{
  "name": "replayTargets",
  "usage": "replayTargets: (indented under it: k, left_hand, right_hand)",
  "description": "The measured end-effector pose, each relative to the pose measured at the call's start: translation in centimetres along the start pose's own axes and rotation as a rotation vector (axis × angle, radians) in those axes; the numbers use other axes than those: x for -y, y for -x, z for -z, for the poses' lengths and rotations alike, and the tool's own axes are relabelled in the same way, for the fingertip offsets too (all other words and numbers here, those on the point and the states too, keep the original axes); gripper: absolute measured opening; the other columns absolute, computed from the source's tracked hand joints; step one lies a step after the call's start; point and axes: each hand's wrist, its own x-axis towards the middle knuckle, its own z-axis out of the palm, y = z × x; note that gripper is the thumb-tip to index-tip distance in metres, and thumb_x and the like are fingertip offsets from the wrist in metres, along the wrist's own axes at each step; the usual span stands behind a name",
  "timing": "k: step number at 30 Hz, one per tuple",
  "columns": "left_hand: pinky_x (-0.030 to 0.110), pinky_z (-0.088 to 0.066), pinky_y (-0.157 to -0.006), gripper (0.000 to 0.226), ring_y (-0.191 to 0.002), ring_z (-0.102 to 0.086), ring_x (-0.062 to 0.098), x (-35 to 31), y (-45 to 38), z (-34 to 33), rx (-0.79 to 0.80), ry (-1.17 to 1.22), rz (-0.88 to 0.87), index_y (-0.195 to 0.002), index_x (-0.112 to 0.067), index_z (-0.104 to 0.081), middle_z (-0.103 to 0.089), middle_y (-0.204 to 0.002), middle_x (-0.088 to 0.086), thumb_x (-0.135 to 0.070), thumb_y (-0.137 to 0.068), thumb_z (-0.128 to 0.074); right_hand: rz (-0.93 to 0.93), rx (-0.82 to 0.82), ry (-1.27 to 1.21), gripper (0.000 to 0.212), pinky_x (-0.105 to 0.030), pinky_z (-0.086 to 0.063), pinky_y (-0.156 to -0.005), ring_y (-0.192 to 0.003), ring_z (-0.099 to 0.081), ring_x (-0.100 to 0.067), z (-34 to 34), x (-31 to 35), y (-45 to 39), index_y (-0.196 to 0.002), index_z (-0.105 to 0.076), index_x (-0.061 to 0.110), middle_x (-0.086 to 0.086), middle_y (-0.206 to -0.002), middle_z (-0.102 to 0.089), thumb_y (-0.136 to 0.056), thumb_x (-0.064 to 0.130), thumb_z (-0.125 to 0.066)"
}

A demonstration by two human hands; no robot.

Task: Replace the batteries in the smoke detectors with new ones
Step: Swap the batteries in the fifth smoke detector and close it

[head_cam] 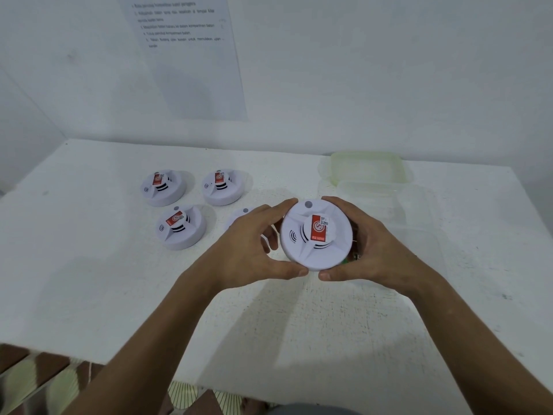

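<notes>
Two hands hold one smoke detector [317, 236] up over the white desk [89, 280], face toward the camera. The left hand [254, 247] grips its left rim and the right hand [368, 250] grips its right rim, equally close. Its back faces away, so it likely needs twisting open. Four more detectors [181, 227] sit behind, to the left.

Both bare forearms reach forward from the near edge of the surface and converge above its middle. The left hand [254, 250] and right hand [368, 247] face each other, palms inward, curled round opposite sides of a smoke detector [317, 235] held between them. Each thumb lies along its near rim, tips almost meeting, while the fingers [287, 205] hook over the far rim.
</notes>
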Motion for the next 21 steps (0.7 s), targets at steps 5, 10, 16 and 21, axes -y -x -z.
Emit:
replayTargets:
  k: [5, 10, 16, 21]
  left_hand:
    - [0.027, -0.058, -0.071, 0.085, -0.086, -0.060, 0.012, 0.0, 0.0, 0.2, 0.004, 0.002, 0.007, -0.135, -0.055, -0.035, -0.060, -0.108, -0.016, -0.059, -0.062, -0.077]
    - [0.028, -0.057, -0.071, 0.087, -0.085, -0.060, 0.013, 0.2, 0.0, 0.5, 0.005, 0.013, 0.013, -0.139, -0.046, -0.039, -0.060, -0.108, -0.013, -0.054, -0.063, -0.080]
    - [0.028, -0.058, -0.071, 0.084, -0.085, -0.059, 0.015, 0.6, -0.1, 1.0, 0.017, 0.021, 0.012, -0.139, -0.046, -0.039, -0.061, -0.111, -0.012, -0.049, -0.066, -0.082]
    - [0.028, -0.058, -0.072, 0.083, -0.084, -0.059, 0.015, 0.9, -0.4, 1.3, 0.016, 0.016, 0.009, -0.138, -0.045, -0.040, -0.060, -0.107, -0.014, -0.048, -0.066, -0.082]
  right_hand:
    - [0.001, 0.006, -0.001, 0.101, -0.041, -0.054, -0.098, -0.124, -0.055, -0.013, 0.0, 0.0, -0.2, -0.144, -0.040, 0.031, 0.015, -0.133, -0.058, -0.061, 0.006, -0.092]
    - [0.009, 0.003, 0.006, 0.100, -0.041, -0.055, -0.097, -0.124, -0.055, -0.012, -0.3, 0.1, -0.6, -0.144, -0.040, 0.029, 0.015, -0.133, -0.057, -0.061, 0.006, -0.092]
    - [0.017, 0.006, 0.006, 0.099, -0.039, -0.055, -0.096, -0.123, -0.056, -0.010, -0.5, 0.4, -1.2, -0.143, -0.040, 0.028, 0.016, -0.132, -0.058, -0.063, 0.005, -0.091]
    - [0.014, 0.002, -0.005, 0.097, -0.040, -0.057, -0.092, -0.120, -0.058, -0.010, -0.6, 0.5, -1.6, -0.142, -0.043, 0.030, 0.015, -0.131, -0.059, -0.062, 0.003, -0.091]
